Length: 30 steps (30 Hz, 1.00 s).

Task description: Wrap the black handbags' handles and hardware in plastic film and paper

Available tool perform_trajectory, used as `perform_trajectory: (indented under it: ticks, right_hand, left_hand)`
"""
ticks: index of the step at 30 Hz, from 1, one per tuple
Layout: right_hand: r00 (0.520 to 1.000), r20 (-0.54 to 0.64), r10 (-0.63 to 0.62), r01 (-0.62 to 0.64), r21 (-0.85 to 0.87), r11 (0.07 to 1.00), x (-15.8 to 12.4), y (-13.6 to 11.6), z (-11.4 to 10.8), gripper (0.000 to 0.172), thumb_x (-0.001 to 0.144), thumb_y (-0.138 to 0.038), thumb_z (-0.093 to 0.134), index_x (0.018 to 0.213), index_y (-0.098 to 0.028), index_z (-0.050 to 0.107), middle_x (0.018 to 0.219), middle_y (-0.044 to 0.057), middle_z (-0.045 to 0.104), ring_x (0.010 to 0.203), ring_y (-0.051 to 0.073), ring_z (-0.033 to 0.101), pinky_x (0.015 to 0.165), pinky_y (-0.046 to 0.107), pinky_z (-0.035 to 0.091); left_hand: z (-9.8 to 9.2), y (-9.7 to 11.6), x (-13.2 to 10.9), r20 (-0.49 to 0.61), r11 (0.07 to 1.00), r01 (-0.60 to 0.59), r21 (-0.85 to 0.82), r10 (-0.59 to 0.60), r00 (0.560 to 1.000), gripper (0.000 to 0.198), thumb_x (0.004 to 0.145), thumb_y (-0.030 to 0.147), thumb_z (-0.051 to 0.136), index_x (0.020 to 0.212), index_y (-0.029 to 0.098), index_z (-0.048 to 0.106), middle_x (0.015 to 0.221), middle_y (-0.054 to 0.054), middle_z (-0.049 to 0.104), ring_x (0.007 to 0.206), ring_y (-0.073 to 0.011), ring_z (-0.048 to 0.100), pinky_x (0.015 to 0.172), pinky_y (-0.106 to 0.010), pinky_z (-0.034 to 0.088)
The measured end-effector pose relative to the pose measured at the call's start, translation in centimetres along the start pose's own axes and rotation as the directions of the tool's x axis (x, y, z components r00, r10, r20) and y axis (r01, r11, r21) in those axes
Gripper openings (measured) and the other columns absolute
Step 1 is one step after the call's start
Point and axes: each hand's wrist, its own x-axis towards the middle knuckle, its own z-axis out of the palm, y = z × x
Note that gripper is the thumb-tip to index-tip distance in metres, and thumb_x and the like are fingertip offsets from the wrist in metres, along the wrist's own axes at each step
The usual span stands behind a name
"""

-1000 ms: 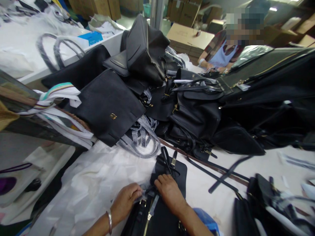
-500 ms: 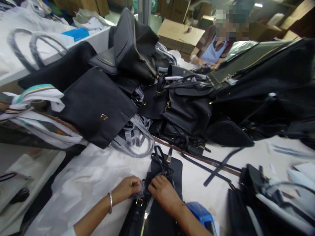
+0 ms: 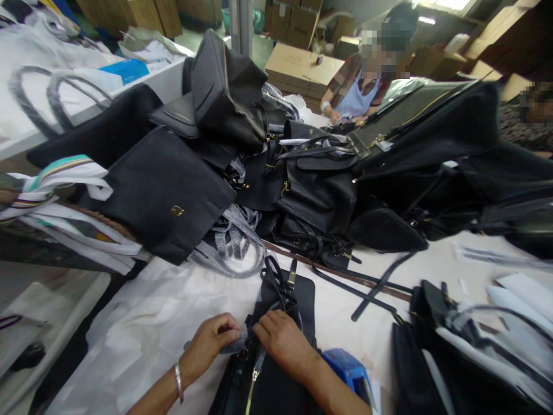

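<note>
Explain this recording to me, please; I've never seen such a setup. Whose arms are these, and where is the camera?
No machine here: these are a person's bare hands, seen from a camera on that person's head, looking forward and down. The left hand, below a bangle, pinches what looks like clear wrap. The right hand rests on a black bag; its fingertips are partly hidden. The bag lies on a pale table, with white sheeting to the left and a blue object to the right. Beyond are piled bags and another person.
</note>
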Motion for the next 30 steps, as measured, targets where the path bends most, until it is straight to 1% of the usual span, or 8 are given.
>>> perform_trajectory:
  ticks: [7,9,12,15,18,21,25,30]
  right_hand:
    - [1.000,0.014,-0.007,0.006,0.003,1.000,-0.1,-3.3,-5.7,0.006,0.092,-0.016,0.046,0.088,-0.018,0.051,0.081,0.003,0.058,0.074,0.018,0.050,0.069,0.031,0.034]
    - [1.000,0.010,-0.005,0.005,0.038,0.999,-0.7,-3.6,-7.6,0.005,0.092,-0.018,0.047,0.091,-0.019,0.052,0.083,0.002,0.060,0.076,0.017,0.052,0.068,0.030,0.033]
    - [0.999,-0.034,-0.009,0.013,0.129,0.992,-1.8,-3.7,-10.6,0.010,0.093,-0.023,0.047,0.100,-0.021,0.054,0.084,0.000,0.063,0.080,0.015,0.055,0.069,0.028,0.032]
    - [0.995,-0.095,-0.038,0.053,0.159,0.986,-2.9,-3.9,-13.8,0.014,0.093,-0.026,0.046,0.101,-0.023,0.057,0.082,-0.001,0.064,0.078,0.013,0.057,0.069,0.028,0.031]
    - [0.982,-0.154,-0.108,0.127,0.122,0.984,-4.0,-4.4,-16.7,0.014,0.092,-0.028,0.048,0.095,-0.023,0.061,0.079,0.000,0.065,0.076,0.013,0.057,0.071,0.028,0.031]
    - [0.960,-0.204,-0.191,0.212,0.087,0.973,-5.0,-5.2,-18.8,0.014,0.091,-0.026,0.049,0.091,-0.023,0.062,0.076,-0.001,0.065,0.077,0.014,0.057,0.074,0.028,0.032]
    - [0.934,-0.240,-0.265,0.285,0.053,0.957,-6.1,-6.5,-20.8,0.012,0.090,-0.025,0.050,0.093,-0.023,0.062,0.077,-0.002,0.066,0.078,0.013,0.057,0.075,0.027,0.034]
    - [0.902,-0.245,-0.356,0.371,0.016,0.928,-6.3,-9.1,-22.9,0.011,0.088,-0.020,0.051,0.097,-0.021,0.058,0.081,0.000,0.067,0.079,0.014,0.058,0.071,0.025,0.035]
  left_hand:
    - [-0.6,3.6,-4.5,-0.053,0.997,-0.061,-0.039,0.059,0.997,0.011,0.076,0.027,0.062,0.075,0.017,0.063,0.069,0.002,0.059,0.067,-0.0145,0.051,0.065,-0.027,0.039]
    - [-0.8,4.9,-5.8,-0.075,0.996,-0.076,-0.053,0.072,0.995,0.012,0.077,0.028,0.061,0.082,0.017,0.063,0.073,0.001,0.060,0.071,-0.0154,0.054,0.068,-0.027,0.040]
    - [-0.6,7.1,-7.9,-0.098,0.993,-0.082,-0.083,0.074,0.992,0.025,0.080,0.032,0.061,0.100,0.018,0.062,0.078,0.000,0.061,0.074,-0.0160,0.056,0.070,-0.027,0.041]
    - [0.0,9.4,-9.9,-0.070,0.989,-0.097,-0.115,0.089,0.994,0.033,0.079,0.035,0.063,0.107,0.017,0.062,0.086,-0.003,0.065,0.082,-0.0184,0.059,0.076,-0.029,0.042]
    - [0.9,11.9,-12.1,0.018,0.984,-0.117,-0.134,0.121,0.993,0.033,0.077,0.037,0.066,0.101,0.015,0.064,0.095,-0.006,0.068,0.089,-0.0209,0.059,0.081,-0.030,0.041]
    - [2.0,13.7,-14.3,0.082,0.984,-0.129,-0.123,0.140,0.987,0.026,0.077,0.040,0.066,0.082,0.014,0.065,0.077,-0.002,0.064,0.074,-0.0162,0.056,0.069,-0.026,0.039]
    - [3.3,14.8,-17.0,0.004,0.978,-0.165,-0.129,0.167,0.986,0.028,0.077,0.042,0.065,0.070,0.015,0.057,0.062,0.004,0.051,0.059,-0.0105,0.044,0.057,-0.023,0.032]
    - [4.3,16.3,-19.9,-0.095,0.964,-0.229,-0.137,0.217,0.971,0.026,0.078,0.039,0.063,0.070,0.016,0.056,0.064,0.003,0.050,0.059,-0.0108,0.044,0.058,-0.023,0.035]
